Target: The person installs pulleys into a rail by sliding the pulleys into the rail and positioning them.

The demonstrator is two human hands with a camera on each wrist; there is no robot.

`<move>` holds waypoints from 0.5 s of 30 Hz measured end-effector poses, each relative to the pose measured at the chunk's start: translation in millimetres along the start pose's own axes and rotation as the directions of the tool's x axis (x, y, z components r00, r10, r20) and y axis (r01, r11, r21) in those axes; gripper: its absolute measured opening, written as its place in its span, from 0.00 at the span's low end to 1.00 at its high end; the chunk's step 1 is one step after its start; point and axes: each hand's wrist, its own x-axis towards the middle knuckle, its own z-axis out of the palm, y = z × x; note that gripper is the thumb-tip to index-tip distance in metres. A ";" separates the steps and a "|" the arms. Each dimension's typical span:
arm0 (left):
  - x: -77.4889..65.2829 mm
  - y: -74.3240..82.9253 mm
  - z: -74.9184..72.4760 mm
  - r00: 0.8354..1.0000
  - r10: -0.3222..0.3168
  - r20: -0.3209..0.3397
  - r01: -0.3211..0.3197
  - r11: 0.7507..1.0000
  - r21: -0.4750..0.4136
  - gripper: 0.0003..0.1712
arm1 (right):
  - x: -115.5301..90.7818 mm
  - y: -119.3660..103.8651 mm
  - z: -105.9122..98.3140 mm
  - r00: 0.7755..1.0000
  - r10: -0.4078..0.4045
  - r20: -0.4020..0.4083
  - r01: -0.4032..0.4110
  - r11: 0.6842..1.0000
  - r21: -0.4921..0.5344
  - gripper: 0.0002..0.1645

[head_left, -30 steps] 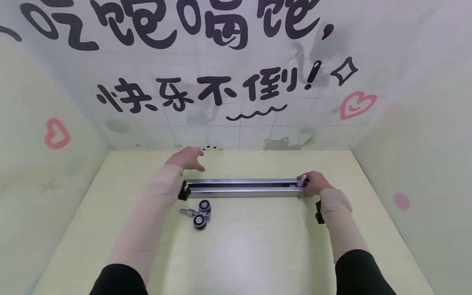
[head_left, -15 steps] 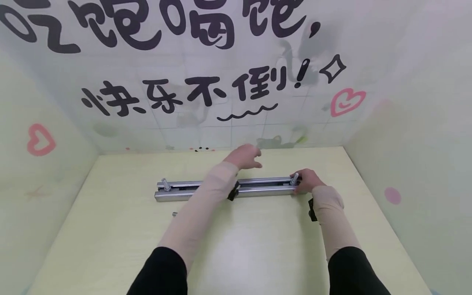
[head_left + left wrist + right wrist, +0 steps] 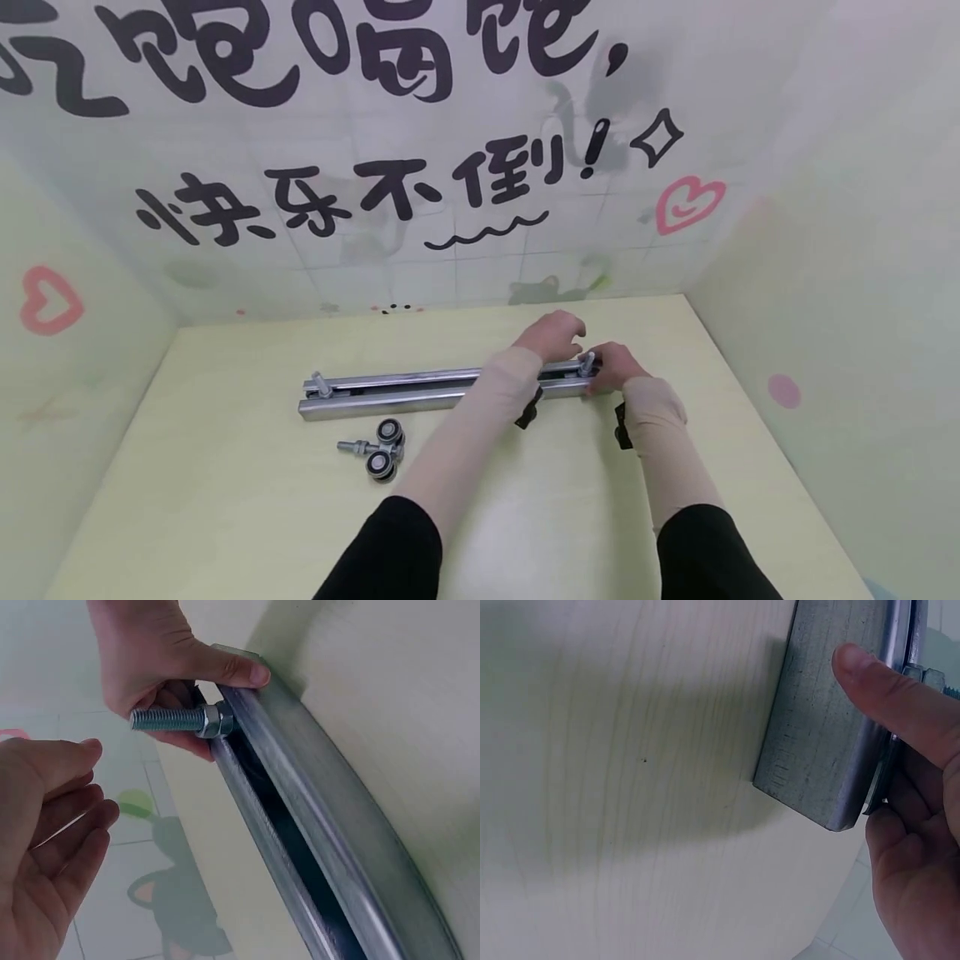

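Observation:
A long grey metal rail (image 3: 390, 402) with a slot along its top lies across the table. From the slot near its right end rises a threaded bolt (image 3: 169, 720) with nuts; another bolt (image 3: 321, 384) stands at the left end. My right hand (image 3: 617, 367) grips the rail's right end, its thumb (image 3: 874, 679) on the near side wall and its other fingers at the far side. Close to the right bolt, my left hand (image 3: 551, 335) hovers with loosely bent fingers, holding nothing; in the left wrist view a gap separates its fingertips (image 3: 91, 746) from the bolt.
In front of the rail's left half a roller trolley (image 3: 385, 450) with black wheels and a threaded stem lies on the pale wooden table (image 3: 225, 492). A printed wall sheet (image 3: 420, 275) stands behind the table, with side walls left and right.
My left hand has travelled right along the rail, from its left end to beside the right bolt. The right hand keeps its grip on the rail's end. The head view has shifted right.

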 end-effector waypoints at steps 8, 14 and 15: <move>21.9 13.2 29.6 1.000 -0.009 -0.020 0.007 0.998 -0.064 0.08 | 2.5 -0.4 2.0 0.998 0.061 0.014 -0.061 0.998 -0.014 0.31; 18.0 26.0 35.1 0.996 -0.030 -0.083 0.030 1.000 0.002 0.07 | 1.2 0.6 0.4 1.000 0.022 -0.020 -0.022 1.000 -0.006 0.27; 18.2 26.9 36.2 0.996 -0.037 -0.084 0.038 0.999 0.008 0.06 | 0.7 0.8 -0.3 1.000 0.014 -0.022 -0.014 1.000 -0.008 0.26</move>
